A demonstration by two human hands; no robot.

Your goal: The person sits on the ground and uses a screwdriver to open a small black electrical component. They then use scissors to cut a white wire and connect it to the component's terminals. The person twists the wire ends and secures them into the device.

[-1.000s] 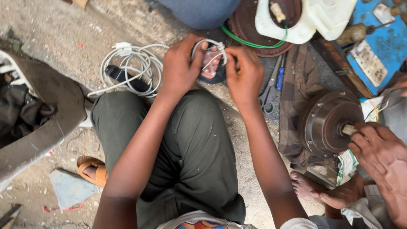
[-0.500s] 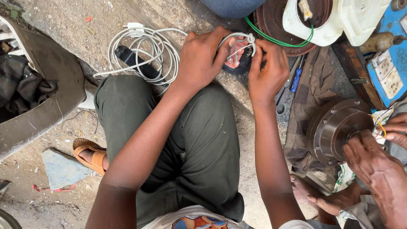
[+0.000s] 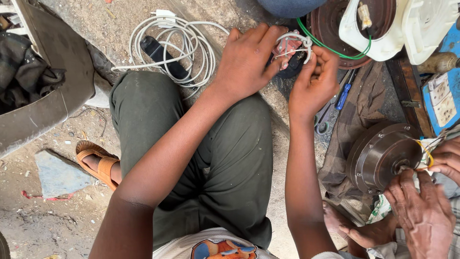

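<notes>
Small reddish part (image 3: 286, 46) wrapped in white wire (image 3: 301, 39), pinched between left hand (image 3: 247, 62) and right hand (image 3: 314, 81) grip

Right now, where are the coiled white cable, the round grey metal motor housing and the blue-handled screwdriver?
Coiled white cable (image 3: 178, 48), head view, on the loops lying on the ground.
Round grey metal motor housing (image 3: 378, 156), head view, on its flat face.
Blue-handled screwdriver (image 3: 343, 95), head view, on the blue handle.

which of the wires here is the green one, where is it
The thin green wire looping under the white plastic housing; the coiled cable on the ground is white.
</notes>
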